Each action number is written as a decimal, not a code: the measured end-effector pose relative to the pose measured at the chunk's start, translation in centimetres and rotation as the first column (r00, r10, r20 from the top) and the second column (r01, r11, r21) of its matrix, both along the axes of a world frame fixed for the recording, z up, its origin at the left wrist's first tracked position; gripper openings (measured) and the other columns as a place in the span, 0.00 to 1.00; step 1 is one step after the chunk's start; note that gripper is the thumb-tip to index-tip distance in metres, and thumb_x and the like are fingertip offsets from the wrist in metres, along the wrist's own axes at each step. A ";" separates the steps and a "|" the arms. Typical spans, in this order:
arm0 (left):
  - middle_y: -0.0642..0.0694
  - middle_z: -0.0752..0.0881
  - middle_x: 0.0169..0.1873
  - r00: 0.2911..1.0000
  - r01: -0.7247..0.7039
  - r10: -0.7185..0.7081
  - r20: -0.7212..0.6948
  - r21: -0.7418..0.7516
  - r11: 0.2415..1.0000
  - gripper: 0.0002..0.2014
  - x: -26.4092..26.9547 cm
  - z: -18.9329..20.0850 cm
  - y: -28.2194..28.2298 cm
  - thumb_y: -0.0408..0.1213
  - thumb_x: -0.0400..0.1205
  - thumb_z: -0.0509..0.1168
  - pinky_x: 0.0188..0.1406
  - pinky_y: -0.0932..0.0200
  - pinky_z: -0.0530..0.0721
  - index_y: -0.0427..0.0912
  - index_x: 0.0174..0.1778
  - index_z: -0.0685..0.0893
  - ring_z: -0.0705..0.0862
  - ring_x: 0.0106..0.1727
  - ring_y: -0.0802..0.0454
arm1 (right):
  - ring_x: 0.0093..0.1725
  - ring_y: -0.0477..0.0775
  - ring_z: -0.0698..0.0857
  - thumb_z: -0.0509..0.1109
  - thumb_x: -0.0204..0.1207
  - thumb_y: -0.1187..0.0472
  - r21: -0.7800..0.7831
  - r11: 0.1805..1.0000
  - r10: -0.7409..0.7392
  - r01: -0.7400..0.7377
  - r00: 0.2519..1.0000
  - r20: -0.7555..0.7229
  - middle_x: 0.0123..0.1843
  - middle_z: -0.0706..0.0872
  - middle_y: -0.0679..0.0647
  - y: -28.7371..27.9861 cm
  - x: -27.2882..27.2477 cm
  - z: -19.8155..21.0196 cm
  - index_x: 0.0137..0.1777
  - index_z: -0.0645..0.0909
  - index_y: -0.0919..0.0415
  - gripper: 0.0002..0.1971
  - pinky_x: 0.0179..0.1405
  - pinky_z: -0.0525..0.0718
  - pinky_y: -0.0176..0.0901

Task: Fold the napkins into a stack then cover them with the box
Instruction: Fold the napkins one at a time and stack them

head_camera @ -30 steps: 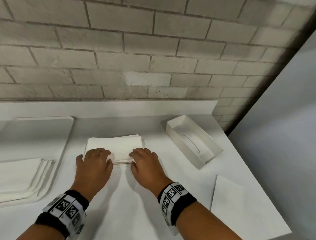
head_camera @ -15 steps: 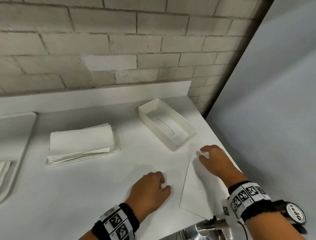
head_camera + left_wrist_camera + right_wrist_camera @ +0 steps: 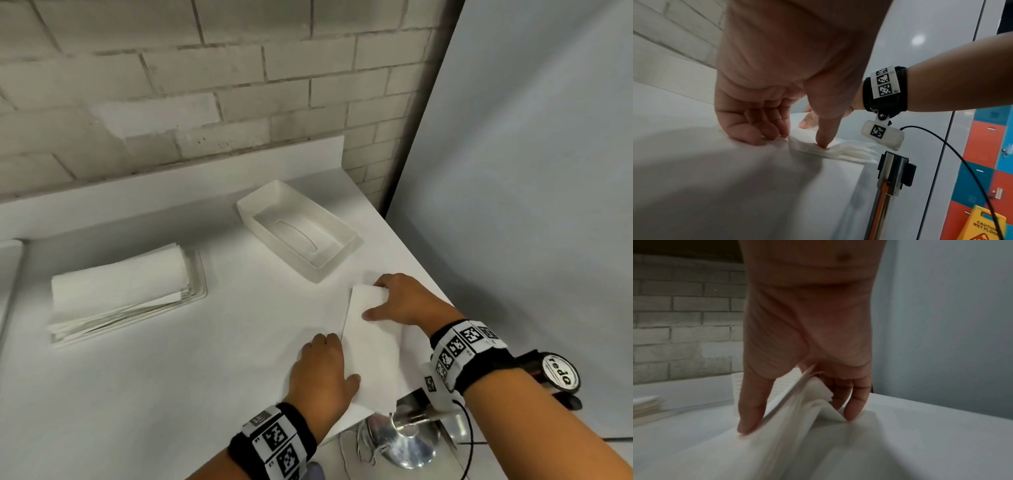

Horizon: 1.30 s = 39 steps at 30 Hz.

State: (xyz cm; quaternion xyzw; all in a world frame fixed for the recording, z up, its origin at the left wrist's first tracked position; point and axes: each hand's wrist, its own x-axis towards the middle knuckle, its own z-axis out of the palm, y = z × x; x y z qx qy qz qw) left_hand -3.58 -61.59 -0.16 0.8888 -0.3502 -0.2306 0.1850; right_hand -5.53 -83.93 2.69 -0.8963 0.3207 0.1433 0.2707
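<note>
Right now your right hand has the far end of a loose napkin, thumb on top and fingers under the lifted edge, so it's pinching that napkin w/ the layer curling up off the counter. In the right wrist view the sheet rises between thumb and fingers, edge blurred. Your left hand sits at the napkin's near-left edge; left wrist view shows the thumb tip pressing the paper down, other fingers curled w/ their tips on the counter just beside it, so it's pressing, not gripping. Napkin lies near the counter's front-right corner, partly folded over itself. Folded stack of napkins sits well apart on the left, approx mid-counter. Box lies open side up near the back wall, between stack and right hand, touching neither. Tray edge shows at far left. Chrome post stands below the counter corner, by your right wrist.
</note>
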 end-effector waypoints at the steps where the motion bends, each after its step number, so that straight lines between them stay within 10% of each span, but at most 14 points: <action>1: 0.48 0.77 0.61 1.000 0.002 -0.002 0.007 0.003 1.000 0.25 0.0 -0.1 0.0 0.55 0.79 0.68 0.56 0.50 0.84 0.45 0.66 0.73 0.77 0.63 0.47 | 0.53 0.52 0.86 0.86 0.55 0.41 0.028 1.000 -0.008 0.008 1.000 -0.003 0.54 0.87 0.49 0.0 0.1 0.1 0.57 0.85 0.54 0.31 0.54 0.87 0.49; 12: 0.48 0.77 0.62 0.999 -0.036 0.036 0.003 0.001 0.999 0.27 -0.3 -0.1 0.3 0.56 0.78 0.68 0.57 0.51 0.83 0.47 0.68 0.72 0.77 0.64 0.47 | 0.53 0.56 0.89 0.85 0.63 0.62 0.291 0.953 -0.085 0.077 0.996 0.015 0.55 0.87 0.53 -0.1 0.7 3.6 0.59 0.83 0.53 0.24 0.48 0.89 0.50; 17: 0.57 0.80 0.58 0.908 -0.234 0.145 -0.394 -0.187 0.954 0.30 1.8 0.9 1.8 0.60 0.69 0.72 0.63 0.56 0.83 0.55 0.65 0.77 0.80 0.60 0.58 | 0.53 0.53 0.92 0.83 0.69 0.66 0.398 0.899 0.099 -0.183 0.970 0.222 0.50 0.94 0.50 1.7 0.3 6.9 0.50 0.90 0.56 0.11 0.58 0.89 0.48; 22: 0.49 0.90 0.39 0.723 -0.404 0.101 -0.683 -0.300 0.864 0.09 6.3 2.6 7.1 0.40 0.72 0.76 0.33 0.53 0.83 0.49 0.48 0.90 0.86 0.33 0.52 | 0.55 0.57 0.92 0.80 0.72 0.71 0.550 0.793 -0.002 -0.261 0.903 0.430 0.53 0.94 0.58 4.8 0.7 9.3 0.55 0.89 0.63 0.12 0.58 0.89 0.47; 26: 0.40 0.91 0.36 0.698 -0.557 0.191 -0.691 -0.355 0.750 0.08 9.5 3.4 13.6 0.36 0.76 0.76 0.31 0.51 0.80 0.42 0.51 0.90 0.82 0.25 0.44 | 0.51 0.59 0.93 0.80 0.71 0.72 0.611 0.752 -0.096 -0.247 0.877 0.472 0.50 0.94 0.58 8.3 3.0 8.8 0.53 0.89 0.65 0.11 0.54 0.90 0.47; 30: 0.39 0.94 0.43 0.683 -0.675 0.303 -0.665 -0.416 0.609 0.07 11.5 3.9 19.7 0.27 0.80 0.73 0.41 0.43 0.88 0.38 0.53 0.90 0.89 0.33 0.40 | 0.32 0.45 0.82 0.84 0.69 0.64 0.420 0.863 0.066 -0.279 0.888 0.456 0.31 0.86 0.47 13.0 5.4 6.7 0.35 0.84 0.54 0.10 0.35 0.77 0.36; 39: 0.39 0.93 0.43 0.688 -0.724 0.461 -0.561 -0.480 0.495 0.04 12.4 2.5 31.4 0.29 0.80 0.75 0.50 0.50 0.85 0.42 0.47 0.91 0.91 0.46 0.44 | 0.32 0.45 0.83 0.81 0.70 0.65 0.409 0.829 0.184 -0.382 0.876 0.445 0.36 0.90 0.54 24.2 10.0 1.3 0.36 0.82 0.54 0.10 0.35 0.80 0.39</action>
